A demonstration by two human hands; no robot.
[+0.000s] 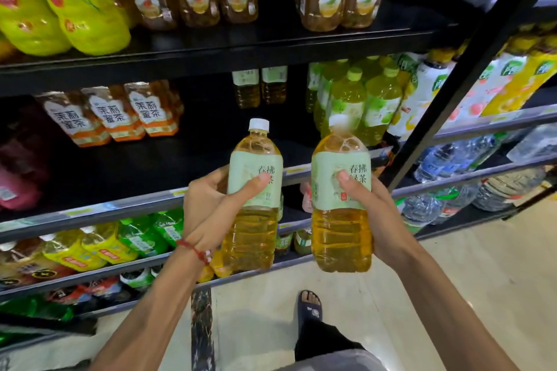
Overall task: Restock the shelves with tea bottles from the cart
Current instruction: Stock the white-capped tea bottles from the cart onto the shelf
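Head view, nearest first: my left hand (208,205) grips 1 tea bottle (256,187) at its label band, fingers (251,187) clamped round it. My right hand (375,214) holds a 2nd bottle (339,220) the same way. Both hang in the air just before the shelf (120,205), long axes near upright, white caps up. Large and full, I judge them heavy, stiff yet slick, and the ribbed body below the label looks the surest hold. Beyond, 2 matching bottles (247,87) stand at the shelf's back.
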